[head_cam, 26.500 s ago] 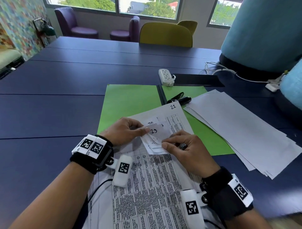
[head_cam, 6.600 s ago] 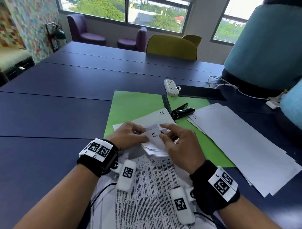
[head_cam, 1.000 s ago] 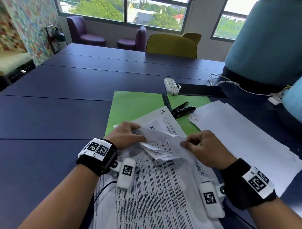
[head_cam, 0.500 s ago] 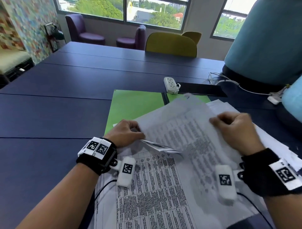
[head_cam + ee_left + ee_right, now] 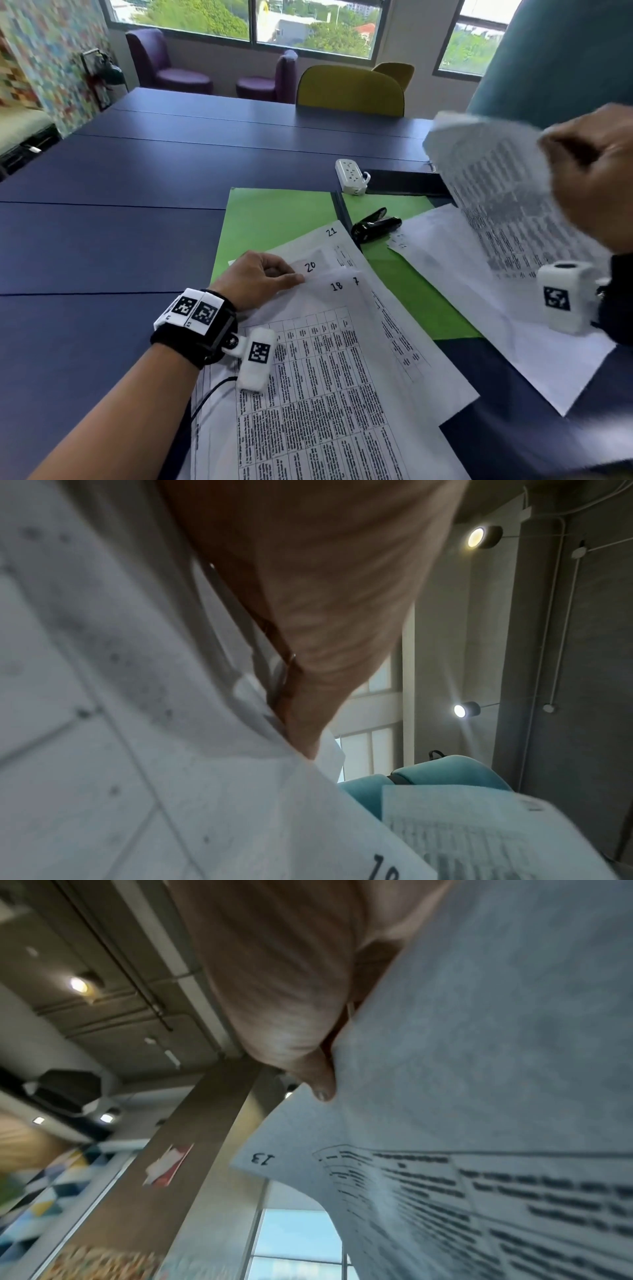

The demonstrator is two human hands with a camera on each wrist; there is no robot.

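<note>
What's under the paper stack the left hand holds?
A green folder shows beyond the far and right edges of the paper stack, lying on the blue table. How far it runs beneath, and anything else under the sheets by the left hand, is covered.

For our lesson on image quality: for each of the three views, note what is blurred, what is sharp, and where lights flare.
Head view: the right hand and its lifted sheet are motion-blurred, the left hand and the stack's numbers 20 and 18 sharp. Left wrist view: the stack, close up, is out of focus; two lamps flare. Right wrist view: the sheet's print smears, yet 13 is legible.
</note>
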